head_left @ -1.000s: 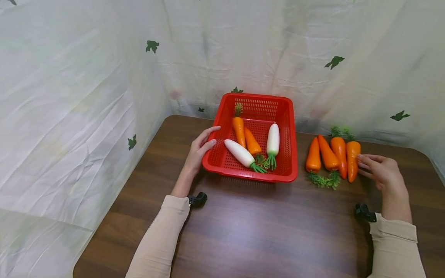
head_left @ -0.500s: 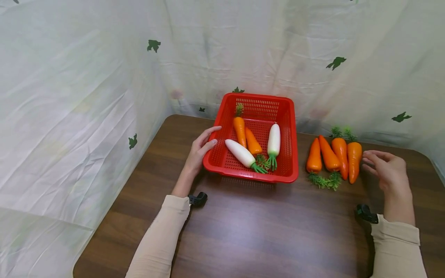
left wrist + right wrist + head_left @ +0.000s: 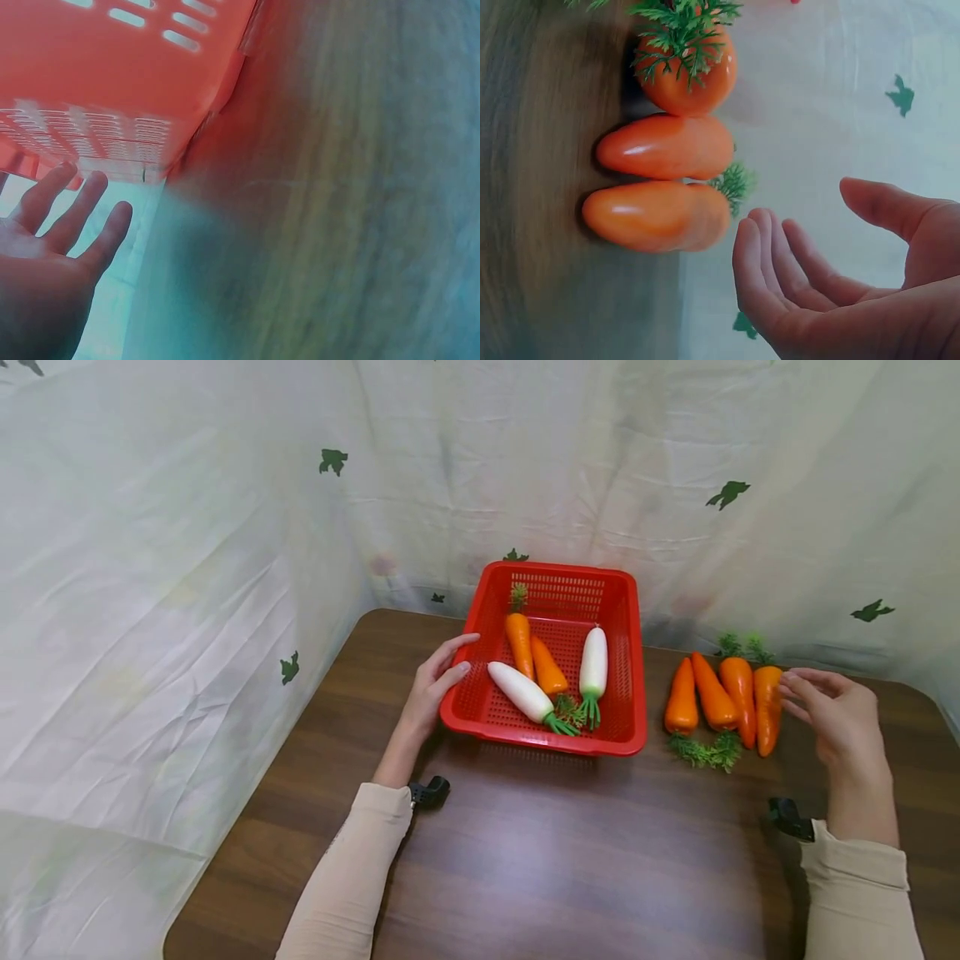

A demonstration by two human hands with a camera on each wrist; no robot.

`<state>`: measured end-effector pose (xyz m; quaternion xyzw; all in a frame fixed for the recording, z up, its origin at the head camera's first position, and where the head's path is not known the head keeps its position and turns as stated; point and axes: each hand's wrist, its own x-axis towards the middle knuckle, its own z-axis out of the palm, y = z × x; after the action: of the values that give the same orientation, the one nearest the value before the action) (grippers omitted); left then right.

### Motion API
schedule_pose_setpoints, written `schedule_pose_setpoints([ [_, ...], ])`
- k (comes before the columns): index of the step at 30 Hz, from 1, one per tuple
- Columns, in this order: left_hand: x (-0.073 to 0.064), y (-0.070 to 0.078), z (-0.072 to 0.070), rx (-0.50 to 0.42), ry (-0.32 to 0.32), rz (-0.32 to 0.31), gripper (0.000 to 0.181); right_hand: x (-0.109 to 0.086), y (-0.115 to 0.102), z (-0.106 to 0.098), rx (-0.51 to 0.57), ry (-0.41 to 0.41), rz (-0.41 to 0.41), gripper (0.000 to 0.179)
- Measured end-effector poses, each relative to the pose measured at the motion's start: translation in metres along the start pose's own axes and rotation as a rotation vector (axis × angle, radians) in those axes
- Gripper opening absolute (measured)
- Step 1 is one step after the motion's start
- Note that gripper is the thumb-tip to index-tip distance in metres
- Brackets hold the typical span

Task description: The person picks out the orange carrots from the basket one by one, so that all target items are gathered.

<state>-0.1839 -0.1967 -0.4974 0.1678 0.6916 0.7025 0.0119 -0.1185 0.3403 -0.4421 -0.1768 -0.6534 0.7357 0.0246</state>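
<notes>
We see desk, wood-look top. Red basket sits near desk's far edge, left of middle. Left hand at basket's left rim: fingers extended and spread, thumb and index reaching rim; we can't tell how firm contact is. Right hand toward desk's far right corner: fingers loosely bent, thumb well apart, holding nothing. Rightmost carrot just beside fingertips, near desk's far edge. Three more carrots alongside. In basket: two carrots, two white radishes.
</notes>
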Motion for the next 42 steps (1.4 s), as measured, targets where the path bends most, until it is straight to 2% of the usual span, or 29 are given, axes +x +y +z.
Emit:
schedule_pose_setpoints([
  [5, -0.001, 0.000, 0.000, 0.000, 0.002, 0.003, 0.047, 0.001, -0.005, 0.013, 0.029, -0.027, -0.001, 0.009],
  [11, -0.001, 0.000, 0.001, 0.002, 0.006, 0.000, 0.047, 0.002, -0.006, 0.043, 0.088, -0.075, 0.003, 0.011],
  [19, 0.002, -0.001, 0.002, -0.008, -0.003, -0.002, 0.047, -0.001, -0.007, 0.079, 0.137, -0.089, 0.007, 0.014],
  [23, 0.002, -0.001, 0.002, -0.009, -0.011, -0.004, 0.047, -0.001, -0.006, 0.090, 0.133, -0.108, 0.007, 0.014],
  [27, 0.001, -0.001, 0.001, -0.012, 0.003, 0.006, 0.047, -0.002, -0.010, 0.094, 0.136, -0.118, -0.005, 0.023],
  [31, 0.001, 0.000, 0.001, -0.010, 0.003, 0.007, 0.047, -0.003, -0.020, 0.098, 0.114, -0.134, -0.013, 0.034],
  [37, 0.002, 0.000, 0.000, -0.009, 0.010, 0.004, 0.048, 0.004, -0.048, 0.118, 0.046, -0.275, 0.035, 0.043],
  [42, 0.001, 0.000, 0.000, -0.009, 0.009, -0.006, 0.048, 0.007, -0.074, 0.141, 0.038, -0.301, 0.045, 0.070],
])
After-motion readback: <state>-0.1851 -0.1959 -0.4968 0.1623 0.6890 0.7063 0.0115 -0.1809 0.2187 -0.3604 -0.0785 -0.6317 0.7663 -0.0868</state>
